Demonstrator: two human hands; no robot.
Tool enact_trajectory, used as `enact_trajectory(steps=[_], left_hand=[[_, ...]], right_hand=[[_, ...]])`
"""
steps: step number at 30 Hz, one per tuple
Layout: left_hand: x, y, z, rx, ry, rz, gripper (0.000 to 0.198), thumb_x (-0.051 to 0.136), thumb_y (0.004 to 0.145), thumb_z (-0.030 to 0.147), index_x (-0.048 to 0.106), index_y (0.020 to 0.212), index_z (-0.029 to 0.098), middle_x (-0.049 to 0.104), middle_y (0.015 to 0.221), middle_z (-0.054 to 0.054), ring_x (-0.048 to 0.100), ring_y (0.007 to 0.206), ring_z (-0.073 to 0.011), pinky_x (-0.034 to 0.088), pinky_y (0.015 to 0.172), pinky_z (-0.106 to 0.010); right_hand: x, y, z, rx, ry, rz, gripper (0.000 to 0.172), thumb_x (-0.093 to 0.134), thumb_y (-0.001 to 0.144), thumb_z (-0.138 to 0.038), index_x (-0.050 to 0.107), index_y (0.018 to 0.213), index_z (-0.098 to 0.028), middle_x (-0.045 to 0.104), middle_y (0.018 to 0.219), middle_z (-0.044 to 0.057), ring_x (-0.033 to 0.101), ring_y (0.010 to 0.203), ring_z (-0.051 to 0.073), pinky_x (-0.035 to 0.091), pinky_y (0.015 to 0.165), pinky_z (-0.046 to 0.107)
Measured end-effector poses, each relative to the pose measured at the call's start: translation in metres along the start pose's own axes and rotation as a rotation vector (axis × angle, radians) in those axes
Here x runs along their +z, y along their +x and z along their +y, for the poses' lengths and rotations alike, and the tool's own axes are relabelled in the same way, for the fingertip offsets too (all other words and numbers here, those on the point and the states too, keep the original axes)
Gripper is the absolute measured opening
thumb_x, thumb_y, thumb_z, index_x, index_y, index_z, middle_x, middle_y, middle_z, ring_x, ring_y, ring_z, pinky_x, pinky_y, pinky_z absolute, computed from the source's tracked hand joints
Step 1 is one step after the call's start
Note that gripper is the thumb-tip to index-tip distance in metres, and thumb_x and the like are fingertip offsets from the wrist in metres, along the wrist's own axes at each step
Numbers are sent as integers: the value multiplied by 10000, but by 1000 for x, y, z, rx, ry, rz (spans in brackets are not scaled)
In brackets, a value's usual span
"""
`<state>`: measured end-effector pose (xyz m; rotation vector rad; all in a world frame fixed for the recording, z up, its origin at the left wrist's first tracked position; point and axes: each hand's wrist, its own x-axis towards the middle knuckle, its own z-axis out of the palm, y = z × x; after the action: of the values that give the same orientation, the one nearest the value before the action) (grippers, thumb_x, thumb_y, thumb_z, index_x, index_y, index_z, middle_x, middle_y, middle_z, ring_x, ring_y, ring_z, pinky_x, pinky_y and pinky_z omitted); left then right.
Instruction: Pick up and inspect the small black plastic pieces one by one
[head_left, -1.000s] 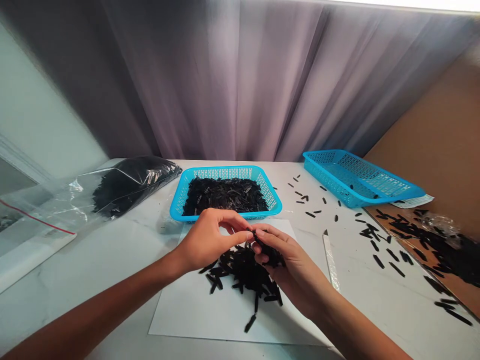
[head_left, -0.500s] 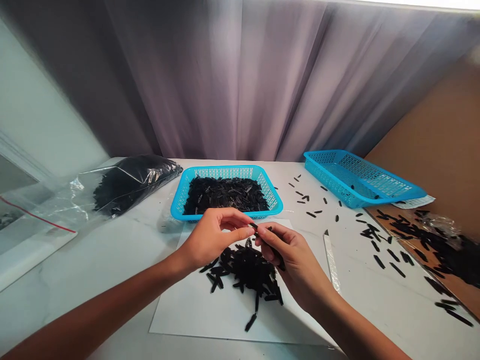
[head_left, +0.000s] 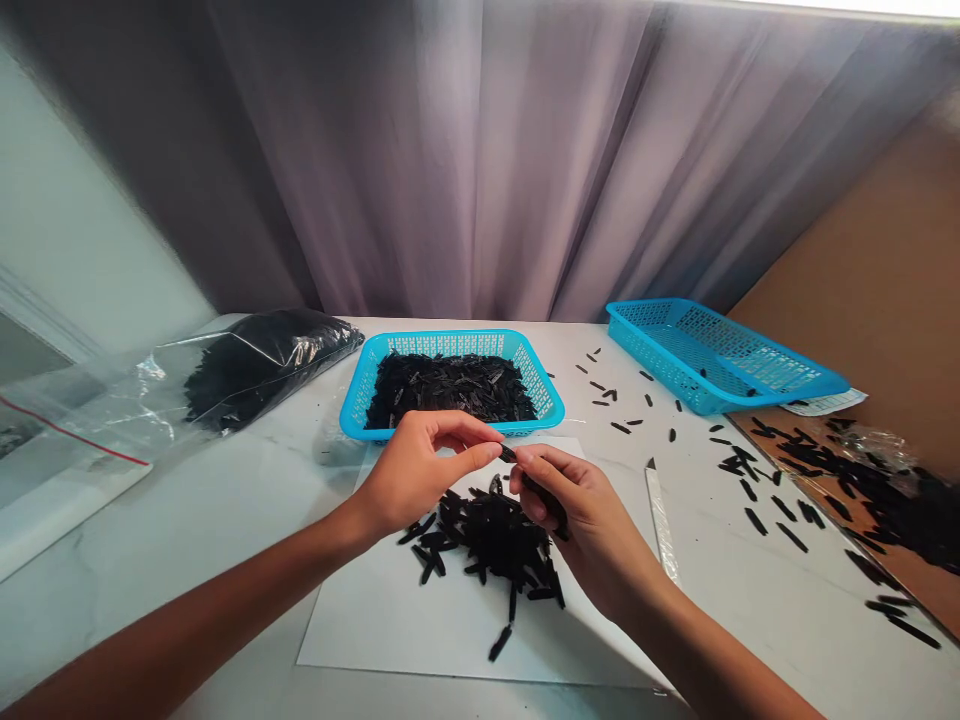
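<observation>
Between my two hands, above the white sheet (head_left: pixel 360 610), is a small dark elongated piece (head_left: pixel 508 453). My left hand (head_left: pixel 427 465) pinches its left end between thumb and forefinger. My right hand (head_left: pixel 574 500) grips its other end with thumb and forefinger, while more black pieces (head_left: pixel 546 500) are tucked under its curled fingers. Below the hands lies a loose pile of black strip-like pieces (head_left: pixel 502 540) on the sheet. Just beyond them stands a blue basket (head_left: pixel 555 412) filled with similar black pieces. What exactly these pieces are I cannot make out.
At the left lies a clear zip bag (head_left: pixel 277 360) of black material. A second blue basket (head_left: pixel 750 375) stands at the back right. A knife with a wrapped pale handle (head_left: pixel 663 525) lies right of my right hand. Black pieces are scattered toward cardboard (head_left: pixel 817 470) at far right.
The small piece between my fingertips has shifted slightly, and more of it shows between the two hands. My left hand has moved a little leftward; the pile looks the same.
</observation>
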<state>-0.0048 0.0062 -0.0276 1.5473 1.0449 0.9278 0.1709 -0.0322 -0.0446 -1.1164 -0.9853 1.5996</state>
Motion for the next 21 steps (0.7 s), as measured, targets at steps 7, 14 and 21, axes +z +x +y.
enact_trajectory(steps=[7, 14, 21], left_hand=[[0, 0, -2, -59, -40, 9, 214, 732, 811, 279, 745, 995, 169, 746, 872, -48, 670, 855, -178, 504, 835, -309], [1, 0, 1, -37, -20, 16, 122, 687, 838, 254, 755, 877, 160, 757, 885, -48, 684, 871, -176, 508, 824, -291], [-1, -1, 4, -29, 76, 1, 147, 700, 828, 266, 765, 921, 173, 767, 904, -44, 678, 861, -189, 509, 798, -302]], right_hand=[[0, 1, 0, 5, 10, 3, 297, 703, 858, -427, 650, 707, -177, 436, 540, -51, 254, 548, 109, 142, 539, 320], [0, 0, 0, -30, 22, 37, 218, 779, 793, -378, 699, 823, -177, 490, 628, -48, 262, 553, 92, 148, 538, 306], [-2, 4, 1, -42, -23, 45, 234, 783, 782, -376, 698, 833, -165, 503, 638, -39, 279, 556, 89, 154, 532, 299]])
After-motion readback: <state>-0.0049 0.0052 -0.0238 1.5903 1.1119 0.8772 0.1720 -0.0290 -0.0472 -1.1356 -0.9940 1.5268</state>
